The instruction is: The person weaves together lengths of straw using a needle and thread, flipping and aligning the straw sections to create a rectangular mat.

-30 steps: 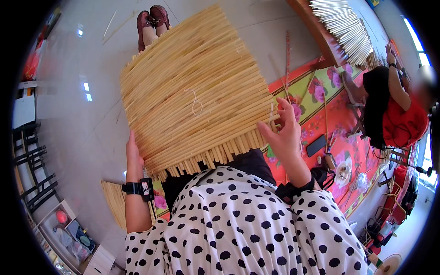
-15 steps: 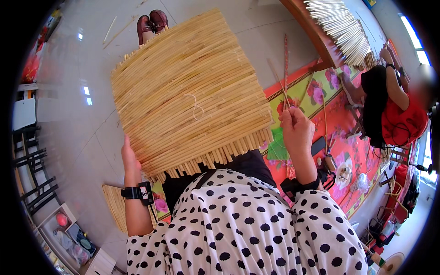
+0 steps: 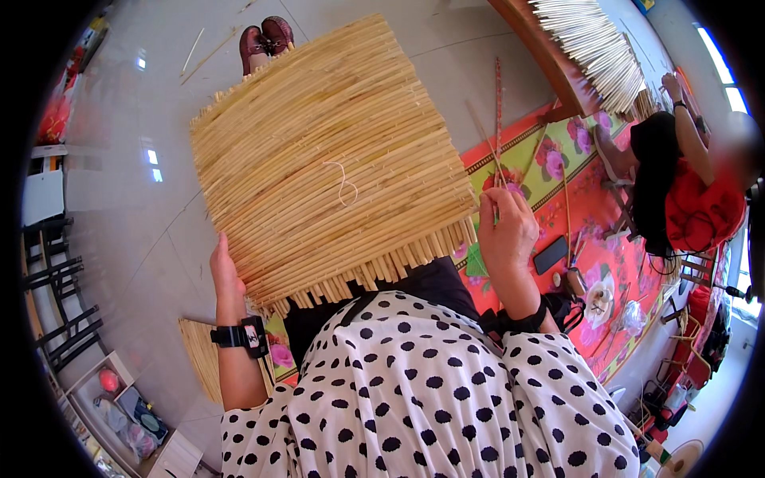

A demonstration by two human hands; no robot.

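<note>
A mat of straw-coloured reed stalks (image 3: 319, 135) lies tilted across my lap, its stalks side by side and their cut ends jutting unevenly along the near edge. My left hand (image 3: 226, 267) grips its left edge, thumb on top and the other fingers hidden beneath. A loose white thread (image 3: 344, 187) curls on the mat's surface. Just beyond the mat's right edge, my right hand (image 3: 508, 235) is closed in a pinch; whatever its fingertips hold is too small or hidden to make out. Thin sticks (image 3: 499, 119) show past those fingertips.
A flowered red and green cloth (image 3: 550, 163) covers the floor at right, bearing a dark phone (image 3: 551, 255) and small items. Farther right sits a person in red (image 3: 701, 203). White stalks (image 3: 594, 52) lie on a wooden bench (image 3: 550, 68). Dark red shoes (image 3: 267, 40) show beyond the mat.
My right hand has shifted slightly left and down, closer to the mat's edge, uncovering more of the phone. The seated person's arm has risen. My left hand stays on the mat.
</note>
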